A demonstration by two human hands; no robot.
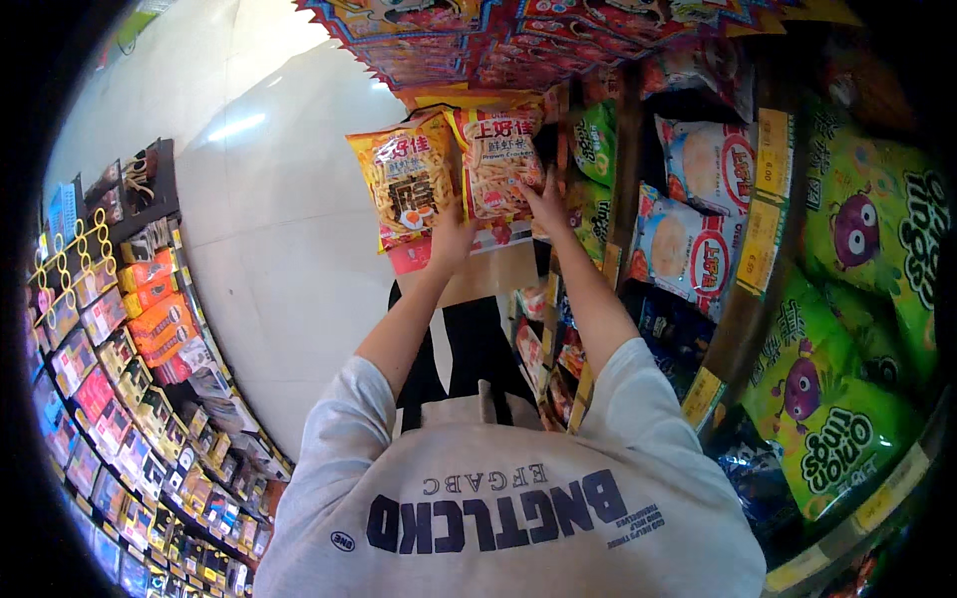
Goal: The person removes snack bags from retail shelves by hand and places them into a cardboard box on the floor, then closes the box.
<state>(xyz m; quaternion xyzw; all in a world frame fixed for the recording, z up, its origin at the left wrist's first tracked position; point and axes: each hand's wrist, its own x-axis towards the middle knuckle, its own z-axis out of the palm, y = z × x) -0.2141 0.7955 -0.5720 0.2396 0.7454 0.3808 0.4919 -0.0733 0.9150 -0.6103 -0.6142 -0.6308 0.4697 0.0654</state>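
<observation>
My left hand (454, 237) is at the lower right edge of a yellow snack bag (401, 179), its fingers closed against the bag and partly hidden. Beside it stands a red and pale bag of prawn crackers (493, 159), its left edge close to the yellow one. My right hand (547, 207) grips the prawn cracker bag's right side, thumb on the front and the other fingers partly out of sight. Both bags face me at the end of the shelf, above a panel with pink print (411, 257).
Shelves on the right hold green snack bags (832, 419), white and red bags (683, 244) and dark blue bags (673, 329), with yellow price tags (768, 229) along the edges. Patterned red packaging (478, 40) overhangs the top. Pale floor tiles (269, 239) lie left, before a rack of small packages (130, 399).
</observation>
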